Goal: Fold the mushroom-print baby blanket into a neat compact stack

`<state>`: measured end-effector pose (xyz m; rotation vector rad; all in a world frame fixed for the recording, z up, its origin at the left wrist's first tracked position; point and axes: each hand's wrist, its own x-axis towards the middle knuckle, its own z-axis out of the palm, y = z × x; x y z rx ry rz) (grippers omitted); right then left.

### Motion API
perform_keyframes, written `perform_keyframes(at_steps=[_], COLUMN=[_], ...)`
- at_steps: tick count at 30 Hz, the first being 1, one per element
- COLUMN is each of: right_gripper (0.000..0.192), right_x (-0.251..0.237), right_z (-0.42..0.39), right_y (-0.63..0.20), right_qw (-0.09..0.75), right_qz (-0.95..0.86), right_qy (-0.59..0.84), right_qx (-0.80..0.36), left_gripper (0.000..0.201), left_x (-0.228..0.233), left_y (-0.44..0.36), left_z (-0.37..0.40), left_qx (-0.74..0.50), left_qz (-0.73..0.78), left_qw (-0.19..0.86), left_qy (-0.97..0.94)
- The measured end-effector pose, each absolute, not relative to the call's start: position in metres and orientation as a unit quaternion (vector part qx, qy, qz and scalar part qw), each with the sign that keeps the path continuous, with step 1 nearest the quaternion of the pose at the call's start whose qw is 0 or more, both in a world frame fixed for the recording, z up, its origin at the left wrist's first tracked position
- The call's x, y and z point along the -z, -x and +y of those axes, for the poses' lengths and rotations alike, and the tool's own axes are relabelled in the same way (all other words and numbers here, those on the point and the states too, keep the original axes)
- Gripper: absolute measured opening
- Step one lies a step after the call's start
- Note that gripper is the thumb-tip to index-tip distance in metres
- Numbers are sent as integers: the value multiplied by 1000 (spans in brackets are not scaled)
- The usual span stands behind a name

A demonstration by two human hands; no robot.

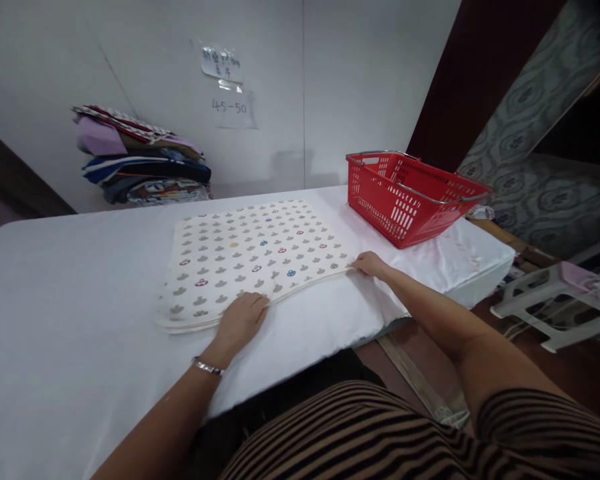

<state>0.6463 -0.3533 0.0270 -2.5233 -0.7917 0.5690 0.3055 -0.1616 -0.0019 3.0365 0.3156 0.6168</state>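
A folded off-white cloth (250,243) with rows of small grey and coloured motifs lies flat on the white-covered table (75,287). At its near edge several layers show. My left hand (243,319) rests on the front edge, left of the middle, with its fingers laid on the fabric. At the near right corner my right hand (371,264) pinches the cloth's edge between thumb and fingers. A metal bracelet or watch (208,366) circles my left wrist.
A red plastic basket (405,200) with metal handles stands at the table's right end. Folded fabrics (143,157) are piled against the wall at the back left. Paper signs (230,110) hang on the wall. A plastic stool (555,303) is on the floor at right.
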Motion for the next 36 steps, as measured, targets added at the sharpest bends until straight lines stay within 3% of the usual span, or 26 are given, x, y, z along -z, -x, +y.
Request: perform_keyframes(at_steps=[10,15,20,28,30,33,36], right_gripper=[41,29,27,11,22,29,29], right_x=[-40,-26,-14,2,0,-10,-22], right_z=[-355,-354,-362,-360,-361,-357,-334], right_y=[-638,-650,-664,-685,-682,-660,-613], right_qw=[103,137,254,28,20,82,153], right_qz=[-333,-322,-250,-348,-403,-518,-564], right_qy=[904,905,887,926,912,851,811], right_qx=[-249,-241,-293,-143,-72,20,-8], left_gripper=[19,19,20,16,15,16,16], left_x=[-3,-1,3,-5,-9,-12,-7], left_y=[-304,-298,-295,-279,-262,-230,-206], left_z=[-174,-176,-177,-170,-163,-151,-139], left_qx=[-179,-175,-173,-192,-232,-358,-453], left_qz=[123,157,162,176,226,386,555], left_qw=[41,32,35,73,86,120,176], left_qy=[-975,-971,-971,-963,-942,-842,-675])
